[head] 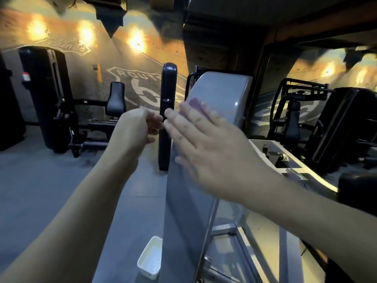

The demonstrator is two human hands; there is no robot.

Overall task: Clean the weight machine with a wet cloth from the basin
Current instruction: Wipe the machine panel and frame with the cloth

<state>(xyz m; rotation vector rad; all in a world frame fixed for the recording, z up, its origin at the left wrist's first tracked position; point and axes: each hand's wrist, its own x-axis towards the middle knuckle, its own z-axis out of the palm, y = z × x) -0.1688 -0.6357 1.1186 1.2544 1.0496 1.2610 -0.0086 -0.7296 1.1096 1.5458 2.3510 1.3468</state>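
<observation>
The fingers [184,121] of the right hand [210,152] are straight and spread. They lie flat over a purple cloth [195,103] and press it against the grey cover [226,92] of the weight machine. Only the cloth's upper end shows past the fingertips; the rest is under the palm. The hand is blurred, which suggests a wiping stroke across the panel.

The left hand [134,129] is raised just beside the black upright pad [167,94], with its fingers loosely curled and nothing visible in them. Whether they touch the pad cannot be told.

The step in hand looks like the wiping itself, high on the curved cover, with the cloth already out of the basin [145,252]. That white basin stands on the floor [51,180] below, close against the foot of the cover, with water glinting in it.

The long lower stretch of the grey panel lies below the hand. The next move probably calls for steady flat pressure, so the cloth does not slip out from under the open palm. It also calls for working down the panel, then stooping to the basin to wet the cloth again when it dries.
</observation>
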